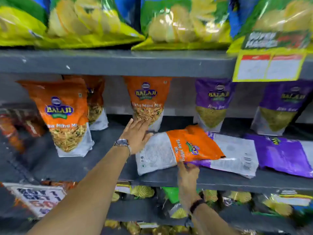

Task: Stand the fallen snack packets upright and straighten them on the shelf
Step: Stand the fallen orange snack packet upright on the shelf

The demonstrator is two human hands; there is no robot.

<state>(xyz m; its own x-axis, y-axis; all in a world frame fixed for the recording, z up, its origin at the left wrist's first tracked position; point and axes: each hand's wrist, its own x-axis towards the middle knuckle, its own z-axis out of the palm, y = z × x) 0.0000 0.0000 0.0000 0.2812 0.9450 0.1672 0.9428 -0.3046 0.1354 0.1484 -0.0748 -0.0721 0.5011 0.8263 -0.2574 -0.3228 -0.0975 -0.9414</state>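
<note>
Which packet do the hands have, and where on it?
The fallen orange packet: left hand flat against its white bottom end, right hand pinching its front edge.

Fallen packet (183, 148) under my hands: orange and white, purple-yellow logo. Fallen packets (277, 153) beside it: purple and white, black barcode. Standing packets: orange (67, 114), purple (213, 102). Shelf (101, 62) dark grey. Price tag (269, 67) yellow, red-white panels.

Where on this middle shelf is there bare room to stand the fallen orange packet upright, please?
Bare shelf shows between the front upright orange packet and the left hand, and a narrower strip along the front edge. It is crowded rightwards, where the fallen orange packet overlaps two flat purple packets.
</note>
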